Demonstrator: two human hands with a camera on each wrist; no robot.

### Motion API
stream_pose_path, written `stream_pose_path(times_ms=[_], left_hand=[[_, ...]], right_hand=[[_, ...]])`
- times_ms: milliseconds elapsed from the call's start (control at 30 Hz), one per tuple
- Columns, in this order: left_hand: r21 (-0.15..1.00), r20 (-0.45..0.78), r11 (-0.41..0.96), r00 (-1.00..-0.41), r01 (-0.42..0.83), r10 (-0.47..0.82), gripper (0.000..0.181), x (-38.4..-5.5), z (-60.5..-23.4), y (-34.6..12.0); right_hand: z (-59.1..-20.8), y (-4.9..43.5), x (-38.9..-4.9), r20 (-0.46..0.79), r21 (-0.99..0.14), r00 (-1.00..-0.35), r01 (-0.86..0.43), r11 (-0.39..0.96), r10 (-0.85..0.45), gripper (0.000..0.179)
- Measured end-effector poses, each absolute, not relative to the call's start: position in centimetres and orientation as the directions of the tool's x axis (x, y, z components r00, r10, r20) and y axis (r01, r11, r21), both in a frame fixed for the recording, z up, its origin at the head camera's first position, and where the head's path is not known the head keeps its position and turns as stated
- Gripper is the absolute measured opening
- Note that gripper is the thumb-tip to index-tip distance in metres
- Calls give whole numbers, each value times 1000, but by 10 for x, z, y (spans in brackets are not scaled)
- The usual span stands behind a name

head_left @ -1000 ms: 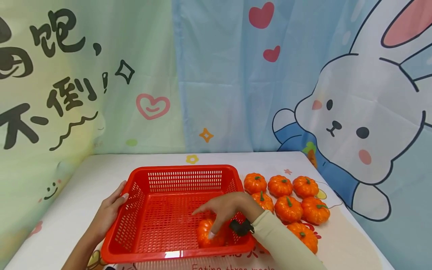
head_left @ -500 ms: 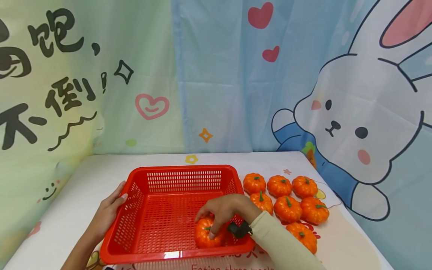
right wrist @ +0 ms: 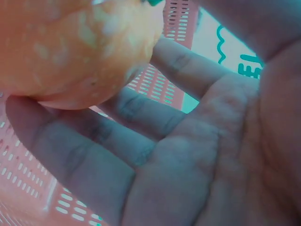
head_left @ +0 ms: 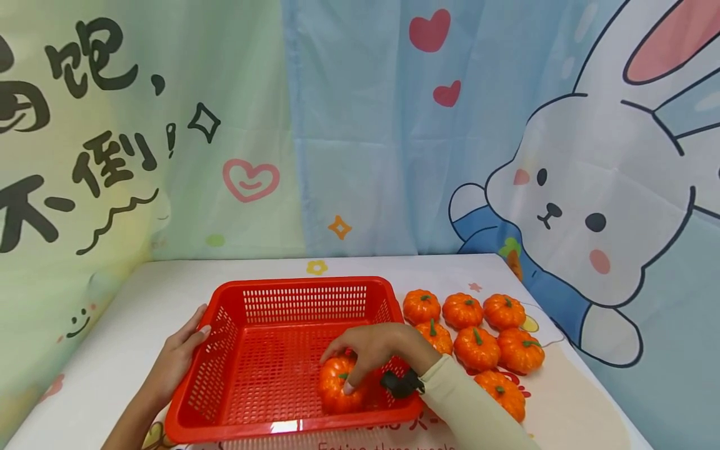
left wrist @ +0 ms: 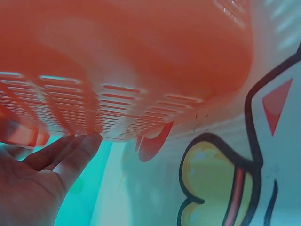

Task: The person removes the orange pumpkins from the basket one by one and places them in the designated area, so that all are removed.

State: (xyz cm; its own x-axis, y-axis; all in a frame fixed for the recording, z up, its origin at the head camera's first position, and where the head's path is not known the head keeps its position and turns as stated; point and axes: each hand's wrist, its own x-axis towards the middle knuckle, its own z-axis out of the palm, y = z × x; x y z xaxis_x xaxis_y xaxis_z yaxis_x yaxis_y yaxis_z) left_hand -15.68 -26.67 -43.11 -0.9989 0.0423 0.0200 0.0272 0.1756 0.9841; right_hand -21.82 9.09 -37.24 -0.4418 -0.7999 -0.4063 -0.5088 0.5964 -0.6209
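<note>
A red plastic basket with slotted walls stands at the table's front. In its near right part, an orange toy pumpkin with a green stem is gripped by my right hand, thumb on the near side and fingers over the far side. The right wrist view shows curled fingers against the underside of the pumpkin. My left hand rests against the basket's left side, its fingers fairly straight. From the left wrist, fingertips of that hand touch the slotted outer wall.
Several more orange pumpkins lie in loose rows on the table right of the basket, close beside its right wall. A printed cloth with a cartoon rabbit hangs behind the white table.
My right hand's fingers have closed down around the pumpkin, and it has shifted slightly left inside the basket. My left hand keeps its place at the basket's left side.
</note>
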Motion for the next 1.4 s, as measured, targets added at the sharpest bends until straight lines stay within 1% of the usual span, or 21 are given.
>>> stream_pose_path(times_ms=[167, 367, 567, 800, 967, 1100, 1300, 1400], left_hand=[[985, 30, 171, -999, 38, 44, 63, -157, -432, -265], [980, 69, 185, -996, 77, 51, 61, -155, -434, -265], [982, 53, 179, -997, 61, 50, 62, -156, -433, -266], [983, 51, 174, -997, 60, 52, 62, -155, -433, -266], [984, 54, 167, -997, 61, 50, 61, -155, -434, -265], [986, 46, 160, -998, 53, 44, 61, -155, -433, -264], [985, 36, 169, -998, 43, 43, 61, -155, -432, -265], [984, 28, 174, -999, 36, 44, 62, -156, -431, -265]], right_hand=[[-367, 97, -216, -367, -644, -470, -494, 583, -803, 54], [-361, 105, -215, -349, -671, -496, -460, 581, -795, 56], [-354, 114, -213, -328, -664, -520, -467, 584, -788, 55], [-349, 127, -211, -329, -652, -527, -473, 592, -784, 55], [-348, 138, -210, -316, -665, -530, -468, 582, -787, 54], [-348, 148, -210, -300, -701, -545, -431, 569, -783, 54], [-350, 165, -211, -232, -811, -545, -349, 469, -806, 56], [-349, 173, -211, -205, -835, -557, -329, 441, -805, 57]])
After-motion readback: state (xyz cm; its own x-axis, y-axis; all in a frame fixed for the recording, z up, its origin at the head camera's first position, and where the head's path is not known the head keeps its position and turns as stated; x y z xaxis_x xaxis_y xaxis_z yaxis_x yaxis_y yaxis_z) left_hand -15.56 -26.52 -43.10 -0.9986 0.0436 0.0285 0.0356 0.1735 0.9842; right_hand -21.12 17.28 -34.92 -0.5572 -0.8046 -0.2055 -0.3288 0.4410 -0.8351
